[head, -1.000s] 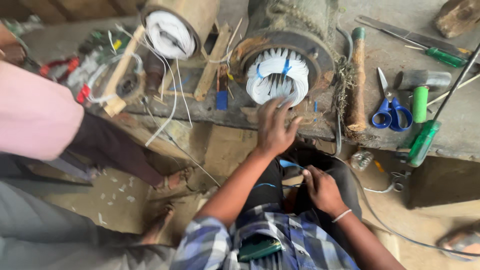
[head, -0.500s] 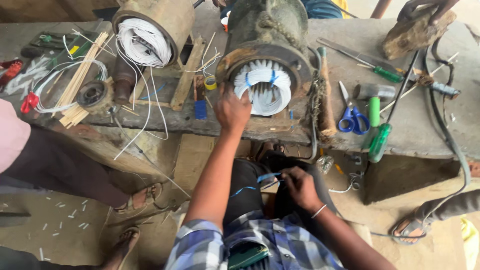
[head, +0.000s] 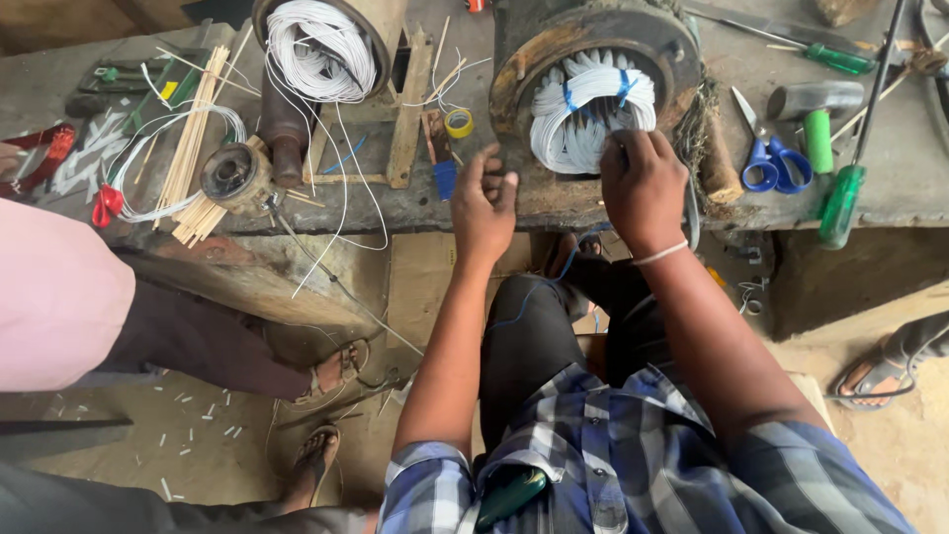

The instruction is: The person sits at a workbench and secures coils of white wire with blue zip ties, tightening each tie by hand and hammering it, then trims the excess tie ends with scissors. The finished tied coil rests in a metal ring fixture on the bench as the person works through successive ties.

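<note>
A rusty motor housing [head: 514, 69] lies on the workbench [head: 376, 208], packed with white winding [head: 573, 124] tied with blue bands. My right hand [head: 643, 183] rests on the winding's lower right, fingertips pressed into the coils. A thin blue thread [head: 534, 289] runs from under that wrist down over my lap. My left hand [head: 484, 203] hovers at the bench edge, left of the housing, fingers curled, with nothing visible in it.
A second motor with loose white wire [head: 316, 49] stands at the left, beside thin wooden sticks [head: 193, 148] and a yellow tape roll [head: 457, 123]. Blue scissors [head: 766, 163], a hammer [head: 816, 129] and a green screwdriver [head: 840, 203] lie right. Another person's pink sleeve [head: 59, 307] and sandalled foot [head: 336, 366] are left.
My right hand rose from my lap, where it held the blue thread, up to the winding. My left hand drew back from the winding to the bench edge. The view moved closer.
</note>
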Demonstrator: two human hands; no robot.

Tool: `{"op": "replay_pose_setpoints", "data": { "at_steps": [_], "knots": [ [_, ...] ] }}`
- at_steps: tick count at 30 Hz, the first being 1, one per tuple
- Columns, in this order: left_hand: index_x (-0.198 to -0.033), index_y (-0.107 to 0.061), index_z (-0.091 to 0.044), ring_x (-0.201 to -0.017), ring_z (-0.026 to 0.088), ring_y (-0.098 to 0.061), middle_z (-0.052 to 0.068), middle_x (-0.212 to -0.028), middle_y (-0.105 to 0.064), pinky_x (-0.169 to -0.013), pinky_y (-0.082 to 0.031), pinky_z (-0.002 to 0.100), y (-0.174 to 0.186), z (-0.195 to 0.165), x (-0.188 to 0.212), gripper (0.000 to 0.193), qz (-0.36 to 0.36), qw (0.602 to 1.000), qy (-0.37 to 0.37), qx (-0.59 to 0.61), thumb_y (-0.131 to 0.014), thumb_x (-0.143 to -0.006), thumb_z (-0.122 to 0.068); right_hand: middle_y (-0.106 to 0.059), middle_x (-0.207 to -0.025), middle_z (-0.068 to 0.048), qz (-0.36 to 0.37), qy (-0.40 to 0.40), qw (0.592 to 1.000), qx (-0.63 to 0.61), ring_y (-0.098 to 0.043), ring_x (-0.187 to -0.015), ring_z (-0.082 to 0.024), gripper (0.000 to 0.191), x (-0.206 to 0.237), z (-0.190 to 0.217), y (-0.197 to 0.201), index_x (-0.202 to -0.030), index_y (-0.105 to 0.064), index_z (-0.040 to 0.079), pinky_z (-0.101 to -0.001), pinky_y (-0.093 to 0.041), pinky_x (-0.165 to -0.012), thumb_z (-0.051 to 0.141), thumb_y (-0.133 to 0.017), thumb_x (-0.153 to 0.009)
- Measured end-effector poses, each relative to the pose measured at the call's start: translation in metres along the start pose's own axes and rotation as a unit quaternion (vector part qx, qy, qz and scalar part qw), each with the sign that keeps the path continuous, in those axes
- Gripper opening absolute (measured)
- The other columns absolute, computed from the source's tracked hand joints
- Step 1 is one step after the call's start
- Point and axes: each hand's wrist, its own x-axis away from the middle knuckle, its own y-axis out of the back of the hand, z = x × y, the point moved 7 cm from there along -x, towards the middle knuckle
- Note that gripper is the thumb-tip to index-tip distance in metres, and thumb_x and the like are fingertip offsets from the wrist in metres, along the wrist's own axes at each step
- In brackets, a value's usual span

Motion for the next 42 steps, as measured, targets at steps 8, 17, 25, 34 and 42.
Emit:
{"op": "replay_pose_setpoints", "data": {
  "at_steps": [8,17,25,34,42],
  "knots": [
    [-0.142,-0.057,-0.017,-0.099,0.034,-0.072,0.016,-0.117,-0.068,-0.080,-0.060,0.041,0.007,-0.022,-0.018,0.050,0.004,0.984,-0.150,-0.095,-0.071,-0.095,-0.008,-0.066,-0.093,-0.017,0.029,0.014,0.999,-0.008,-0.065,-0.084,-0.040,0.005,-0.005,0.019,-0.022,-0.103,-0.068,0.004,-0.0487,-0.053,-0.076,0.009,-0.067,-0.103],
    [-0.125,-0.064,-0.005,-0.109,0.040,-0.071,0.024,-0.121,-0.068,-0.092,-0.059,0.045,-0.022,-0.022,-0.040,0.034,-0.007,0.926,-0.234,-0.295,-0.060,-0.091,-0.006,-0.064,-0.092,-0.021,0.067,0.020,0.998,-0.001,-0.063,-0.085,-0.043,0.005,-0.020,0.030,-0.048,-0.099,-0.068,0.001,-0.0513,-0.051,-0.074,0.006,-0.068,-0.097],
    [-0.109,-0.067,-0.003,-0.093,0.031,-0.070,0.014,-0.100,-0.072,-0.082,-0.054,0.041,0.004,0.011,0.003,0.016,0.101,0.995,-0.006,0.004,-0.057,-0.103,-0.014,-0.069,-0.102,-0.017,0.202,-0.303,0.830,-0.422,-0.067,-0.090,-0.022,0.023,0.015,0.009,-0.077,-0.125,-0.053,0.005,-0.0360,-0.055,-0.078,0.004,-0.054,-0.102],
    [-0.116,-0.061,-0.013,-0.054,0.003,-0.039,-0.006,-0.069,-0.045,-0.043,-0.028,0.021,-0.035,0.038,0.074,0.015,0.188,0.774,0.318,0.514,-0.053,-0.103,-0.015,-0.064,-0.136,-0.011,0.147,-0.139,0.785,-0.586,-0.060,-0.115,-0.011,0.029,0.065,0.015,-0.092,-0.124,-0.038,0.008,-0.0256,-0.049,-0.091,-0.008,-0.050,-0.103],
    [-0.118,-0.056,-0.009,-0.083,0.036,-0.071,0.015,-0.094,-0.070,-0.069,-0.054,0.044,0.027,-0.056,0.033,0.014,0.021,0.992,-0.105,-0.065,-0.054,-0.110,-0.021,-0.068,-0.100,-0.006,0.032,-0.227,0.833,-0.504,-0.063,-0.095,-0.012,0.016,0.075,0.001,-0.092,-0.109,-0.060,-0.001,-0.0288,-0.053,-0.088,-0.005,-0.073,-0.100]
  ]
}}
